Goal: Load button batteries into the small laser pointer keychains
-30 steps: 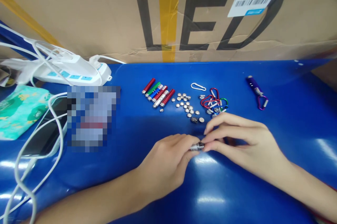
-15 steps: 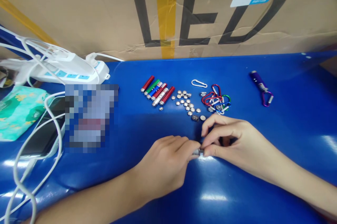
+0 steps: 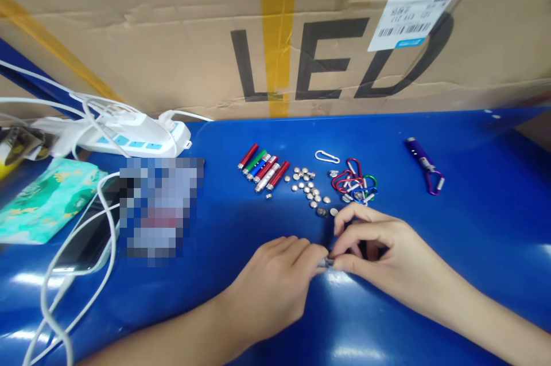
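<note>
- small silver piece (image 3: 326, 263) sitting pinched between both hands, low over the blue table (image 3: 473, 228), just nearer the person than the scatter of button cells (image 3: 306, 187); only a sliver is showing, so what it is exactly cannot be told
- left hand (image 3: 275, 285) closing its fingertips on the left end of the silver piece, fingers curled tight, wrist resting toward the table
- right hand (image 3: 379, 251) gripping the right end between thumb and forefinger, other fingers bent in loosely; hands are meeting tip to tip
- button cells lying loose in a cluster; two strays lying just beyond the right hand's knuckles
- row of small coloured tubes (image 3: 263, 166), red, green, blue and silver, lying side by side just left of the button cells
- white carabiner (image 3: 326, 156) lying just beyond the cells to the right; tangle of coloured carabiners (image 3: 353, 181) lying right of the cells, near them
- purple torch with clip (image 3: 424, 165) lying well right of the cells, alone
- white power strip (image 3: 124, 133) with cables sitting far left of the cells, at the back edge; phone (image 3: 86, 240) with white cable and teal tissue pack (image 3: 47, 199) lying further left and nearer
- cardboard box (image 3: 172, 39) with black lettering standing behind everything, along the table's far edge
</note>
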Tool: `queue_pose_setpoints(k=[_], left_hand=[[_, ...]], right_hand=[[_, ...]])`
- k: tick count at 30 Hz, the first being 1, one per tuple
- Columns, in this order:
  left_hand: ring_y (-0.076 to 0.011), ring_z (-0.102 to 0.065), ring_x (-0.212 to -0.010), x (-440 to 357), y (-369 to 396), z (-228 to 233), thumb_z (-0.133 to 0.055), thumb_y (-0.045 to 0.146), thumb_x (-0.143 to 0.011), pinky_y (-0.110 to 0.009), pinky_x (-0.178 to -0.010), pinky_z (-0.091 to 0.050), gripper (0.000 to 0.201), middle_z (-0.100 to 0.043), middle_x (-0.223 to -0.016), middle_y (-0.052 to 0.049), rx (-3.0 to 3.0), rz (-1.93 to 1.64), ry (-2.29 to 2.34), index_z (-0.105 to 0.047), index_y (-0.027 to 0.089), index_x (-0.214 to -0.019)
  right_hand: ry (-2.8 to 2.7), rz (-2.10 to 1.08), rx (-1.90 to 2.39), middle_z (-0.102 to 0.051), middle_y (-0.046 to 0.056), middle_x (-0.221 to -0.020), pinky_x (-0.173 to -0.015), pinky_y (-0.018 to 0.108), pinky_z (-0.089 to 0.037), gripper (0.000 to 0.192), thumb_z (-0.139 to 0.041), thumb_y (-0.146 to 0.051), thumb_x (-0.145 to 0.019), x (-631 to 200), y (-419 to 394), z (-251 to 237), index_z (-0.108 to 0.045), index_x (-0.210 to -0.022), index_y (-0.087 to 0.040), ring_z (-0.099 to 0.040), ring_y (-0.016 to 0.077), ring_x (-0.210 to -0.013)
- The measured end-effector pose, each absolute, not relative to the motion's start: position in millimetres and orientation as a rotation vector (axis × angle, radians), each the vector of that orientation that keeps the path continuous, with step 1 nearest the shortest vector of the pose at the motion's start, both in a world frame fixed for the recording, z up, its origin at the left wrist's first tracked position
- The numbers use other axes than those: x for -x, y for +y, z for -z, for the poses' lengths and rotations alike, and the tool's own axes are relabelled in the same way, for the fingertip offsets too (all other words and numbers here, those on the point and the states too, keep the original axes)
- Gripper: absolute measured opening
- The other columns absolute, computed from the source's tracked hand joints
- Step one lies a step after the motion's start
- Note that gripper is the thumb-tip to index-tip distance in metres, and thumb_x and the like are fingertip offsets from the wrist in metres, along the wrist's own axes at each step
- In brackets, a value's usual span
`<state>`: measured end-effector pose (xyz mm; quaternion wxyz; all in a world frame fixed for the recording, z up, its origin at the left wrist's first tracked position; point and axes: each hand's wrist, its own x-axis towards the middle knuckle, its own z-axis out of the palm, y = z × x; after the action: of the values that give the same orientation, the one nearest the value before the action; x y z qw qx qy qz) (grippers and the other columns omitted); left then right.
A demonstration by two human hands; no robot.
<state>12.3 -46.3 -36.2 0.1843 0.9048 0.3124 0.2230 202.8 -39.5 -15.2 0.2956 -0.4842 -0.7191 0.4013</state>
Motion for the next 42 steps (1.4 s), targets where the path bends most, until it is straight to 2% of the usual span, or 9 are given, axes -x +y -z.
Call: queue_pose_setpoints(k=[7, 12, 16, 21, 27, 34, 42], left_hand=[[-0.0162, -0.05, -0.064, -13.2, -45.7, 33.2, -0.029, 0.018, -0.097, -0.028, -0.06, -0.044, 0.02, -0.055, -0.074, -0.003, -2.512, -0.702, 0.928, -0.049, 0.014, -0.097], [-0.015, -0.055, -0.073, -14.2, -48.1, 27.9, -0.039, 0.018, -0.095, -0.026, -0.068, -0.045, 0.009, -0.058, -0.084, -0.002, -2.297, -0.757, 0.964, -0.046, 0.016, -0.099], [-0.0161, -0.056, -0.08, -12.9, -49.6, 24.3, -0.043, 0.02, -0.092, -0.028, -0.073, -0.045, 0.013, -0.058, -0.092, -0.004, -2.124, -0.688, 0.951, -0.045, 0.017, -0.105], [-0.0149, -0.053, -0.079, -11.9, -47.8, 22.1, -0.036, 0.021, -0.095, -0.026, -0.071, -0.042, 0.014, -0.057, -0.089, -0.003, -2.028, -0.651, 0.941, -0.048, 0.017, -0.101], [-0.0131, -0.048, -0.068, -13.0, -46.2, 21.4, -0.036, 0.018, -0.094, -0.024, -0.066, -0.038, 0.014, -0.055, -0.08, -0.001, -2.066, -0.675, 0.899, -0.05, 0.017, -0.097], [-0.0117, -0.049, -0.068, -13.2, -46.7, 17.9, -0.039, 0.02, -0.093, -0.024, -0.07, -0.038, 0.014, -0.056, -0.078, 0.001, -1.876, -0.688, 0.948, -0.052, 0.018, -0.098], [-0.0111, -0.049, -0.066, -13.3, -46.6, 17.8, -0.041, 0.022, -0.092, -0.023, -0.064, -0.038, 0.014, -0.056, -0.08, 0.0, -1.85, -0.68, 0.944, -0.054, 0.017, -0.095]], right_hand=[[-1.926, -0.987, 1.292, -0.056, 0.002, -0.079, -0.039, 0.017, -0.038, 0.014, -0.067, -0.029, -0.074, -202.0, -40.9, 16.1, -0.066, -0.063, -0.02, -0.046, 0.0045, -0.047], [-1.886, -0.867, 1.264, -0.055, 0.003, -0.082, -0.038, 0.017, -0.038, 0.016, -0.066, -0.032, -0.076, -202.4, -43.2, 16.5, -0.066, -0.066, -0.02, -0.045, 0.0039, -0.046], [-1.868, -0.78, 1.224, -0.055, 0.003, -0.082, -0.039, 0.017, -0.04, 0.011, -0.067, -0.029, -0.076, -202.6, -42.1, 17.0, -0.067, -0.07, -0.02, -0.045, 0.0034, -0.045], [-1.855, -0.831, 1.222, -0.056, 0.002, -0.078, -0.038, 0.015, -0.039, 0.009, -0.069, -0.029, -0.074, -201.2, -41.4, 15.4, -0.067, -0.07, -0.021, -0.045, 0.0037, -0.045], [-1.818, -0.969, 1.175, -0.055, 0.001, -0.079, -0.038, 0.014, -0.039, 0.006, -0.064, -0.025, -0.078, -197.0, -44.6, 11.8, -0.067, -0.075, -0.021, -0.045, 0.0023, -0.044], [-1.92, -0.86, 1.071, -0.055, 0.002, -0.083, -0.04, 0.015, -0.042, 0.005, -0.064, -0.022, -0.079, -201.0, -42.7, 12.2, -0.069, -0.082, -0.022, -0.046, 0.0026, -0.046], [-2.092, -0.548, 0.905, -0.057, 0.004, -0.086, -0.055, 0.021, -0.051, 0.015, -0.058, -0.015, -0.083, -211.8, -44.5, 15.6, -0.07, -0.088, -0.022, -0.061, 0.0111, -0.069]])
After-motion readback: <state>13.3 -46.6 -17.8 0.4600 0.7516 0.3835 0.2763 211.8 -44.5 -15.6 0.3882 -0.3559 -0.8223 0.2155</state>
